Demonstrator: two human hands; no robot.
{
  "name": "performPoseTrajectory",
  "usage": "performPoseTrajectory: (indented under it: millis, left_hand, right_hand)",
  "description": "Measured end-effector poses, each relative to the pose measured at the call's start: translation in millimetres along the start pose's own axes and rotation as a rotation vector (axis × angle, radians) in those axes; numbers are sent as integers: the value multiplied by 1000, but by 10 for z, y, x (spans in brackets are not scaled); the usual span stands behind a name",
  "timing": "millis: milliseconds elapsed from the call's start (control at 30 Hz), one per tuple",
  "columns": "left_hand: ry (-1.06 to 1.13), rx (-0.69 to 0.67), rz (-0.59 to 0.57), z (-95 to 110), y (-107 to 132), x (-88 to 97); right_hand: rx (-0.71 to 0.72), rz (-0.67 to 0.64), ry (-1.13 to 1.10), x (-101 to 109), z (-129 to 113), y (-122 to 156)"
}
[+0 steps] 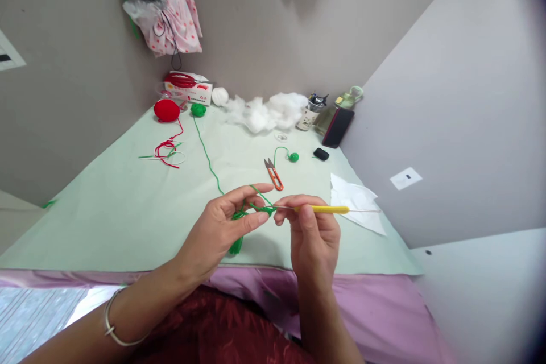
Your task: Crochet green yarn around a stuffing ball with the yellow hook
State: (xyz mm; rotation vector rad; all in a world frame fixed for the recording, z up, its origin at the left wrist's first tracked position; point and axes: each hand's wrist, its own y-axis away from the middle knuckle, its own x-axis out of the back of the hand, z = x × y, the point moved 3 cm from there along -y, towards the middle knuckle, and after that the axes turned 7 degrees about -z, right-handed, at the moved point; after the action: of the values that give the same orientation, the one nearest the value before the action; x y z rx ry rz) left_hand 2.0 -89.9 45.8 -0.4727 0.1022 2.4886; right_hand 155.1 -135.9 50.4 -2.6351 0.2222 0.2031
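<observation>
My left hand (224, 224) pinches a small green crochet piece (237, 239) between thumb and fingers, with green yarn looped over its forefinger. That yarn strand (207, 159) runs back across the table to a green yarn ball (198, 109). My right hand (309, 233) is closed on a crochet hook with a yellow handle (326, 209); its metal tip meets the green work at the left fingertips. Both hands hover over the near edge of the pale green table (119, 210).
Orange snips (274, 174) and a small green crocheted ball (292, 156) lie just beyond the hands. White paper (358, 205) sits at the right. Farther back are a red yarn ball (166, 110), red scraps (168, 151), white stuffing (267, 111), a box (190, 88) and a dark phone (338, 127).
</observation>
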Motion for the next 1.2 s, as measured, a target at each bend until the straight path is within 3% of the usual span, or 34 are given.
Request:
performPoseTrajectory:
  millis: [167,333,533,767,1200]
  left_hand:
    - [45,6,-27,-1,-11,-37]
    - [74,10,2,2,-37,-41]
    - [62,15,23,7,-59,-27]
    - [58,34,17,-2,-52,-27]
    - [53,42,43,4,-55,-30]
  right_hand:
    - [47,-10,101,-11,8,5]
    - [172,77,309,-23,-58,19]
    - [208,154,270,29,-140,45]
    - [230,58,375,-23,-200,52]
    - [255,81,391,-18,-163,64]
